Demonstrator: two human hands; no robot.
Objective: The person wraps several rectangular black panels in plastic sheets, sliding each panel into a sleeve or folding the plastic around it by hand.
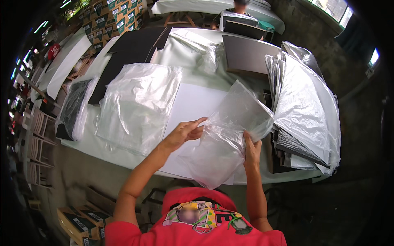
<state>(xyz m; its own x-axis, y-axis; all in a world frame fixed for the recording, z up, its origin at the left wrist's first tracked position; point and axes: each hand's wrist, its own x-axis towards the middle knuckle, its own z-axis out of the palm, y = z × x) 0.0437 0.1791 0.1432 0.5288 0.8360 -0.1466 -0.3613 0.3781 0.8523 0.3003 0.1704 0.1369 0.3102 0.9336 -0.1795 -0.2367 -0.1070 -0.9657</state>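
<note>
A clear plastic bag (236, 110), crumpled across its middle, hangs between my hands above the table. My left hand (186, 133) has its fingertips closed on the bag's left edge. My right hand (252, 149) pinches the opposite side, thumb on top and the other fingers partly hidden. Beneath the bag lies a flat white sheet (193, 102), partly covered by it. To the left of the sheet, a pile of clear plastic bags (137, 102) is spread flat.
Plastic-wrapped panels (303, 110) are stacked at the right. Dark boards (131, 45) lie at the far left, near a wrapped black panel (74, 108). A grey-brown board (250, 55) sits at the back. Across the table is another person (240, 8); cartons (113, 20) stand behind.
</note>
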